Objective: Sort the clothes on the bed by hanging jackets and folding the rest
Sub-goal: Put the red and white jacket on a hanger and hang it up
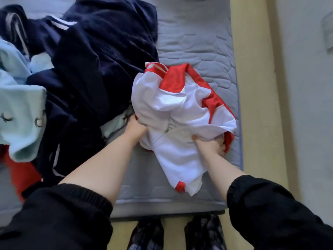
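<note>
Red-and-white shirt (180, 105) lies bunched on the grey bed (198, 42) near its right edge. The left hand (135, 126) and the right hand (210, 143) each grip its near side, fingers curled into the cloth. Navy jackets (100, 51) and a pale blue garment (19, 98) are heaped to its left.

I see a grey quilted bed (198, 42). Navy clothes (93, 60) are heaped on its left with a pale-blue garment (19, 105). A blurred red garment (23, 172), perhaps trousers, lies nearer. A shirt (180, 105) rests on the right.
</note>
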`<state>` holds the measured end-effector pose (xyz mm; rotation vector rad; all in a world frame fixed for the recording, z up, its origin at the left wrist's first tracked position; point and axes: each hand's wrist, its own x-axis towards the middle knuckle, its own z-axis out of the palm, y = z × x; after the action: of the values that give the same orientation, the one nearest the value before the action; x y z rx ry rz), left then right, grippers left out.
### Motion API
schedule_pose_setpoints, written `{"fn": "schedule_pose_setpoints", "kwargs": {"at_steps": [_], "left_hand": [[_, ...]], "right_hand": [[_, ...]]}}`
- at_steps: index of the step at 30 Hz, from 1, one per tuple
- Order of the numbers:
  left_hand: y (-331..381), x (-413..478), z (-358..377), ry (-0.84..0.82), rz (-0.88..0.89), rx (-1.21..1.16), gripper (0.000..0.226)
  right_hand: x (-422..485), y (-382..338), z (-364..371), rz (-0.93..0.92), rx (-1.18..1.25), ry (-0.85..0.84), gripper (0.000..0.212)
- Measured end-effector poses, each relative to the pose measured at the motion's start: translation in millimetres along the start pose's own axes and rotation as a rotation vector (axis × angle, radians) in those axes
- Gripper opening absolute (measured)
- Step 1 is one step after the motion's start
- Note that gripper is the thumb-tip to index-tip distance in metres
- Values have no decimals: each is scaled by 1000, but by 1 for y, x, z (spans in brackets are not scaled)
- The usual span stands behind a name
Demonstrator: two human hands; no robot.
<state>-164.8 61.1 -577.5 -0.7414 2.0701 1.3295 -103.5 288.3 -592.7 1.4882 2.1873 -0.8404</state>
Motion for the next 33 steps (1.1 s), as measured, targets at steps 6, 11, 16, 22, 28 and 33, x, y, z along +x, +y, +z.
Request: {"fn": "schedule_pose_setpoints", "kwargs": {"at_steps": [6, 11, 16, 22, 28, 33], "left_hand": [[-15, -7, 7, -79, 21, -156, 60], [-10, -47, -25, -624, -270, 110, 28], [-8, -72, -44, -594, -356, -86, 37], [-33, -85, -2, -95, -373, -281, 39], [-67, -92, 26, -100, -182, -231, 51], [-66, -89, 40, -247, -71, -456, 58]], "right_hand": [[9, 14, 14, 15, 117, -387, 26], [8, -12, -57, -290, -397, -409, 26], [7, -50, -110, -467, 122, 108, 35], [16, 14, -91, -15, 314, 84, 67], [4, 82, -52, 302, 507, -540, 64], [20, 48, -38, 366, 833, -555, 40]]}}
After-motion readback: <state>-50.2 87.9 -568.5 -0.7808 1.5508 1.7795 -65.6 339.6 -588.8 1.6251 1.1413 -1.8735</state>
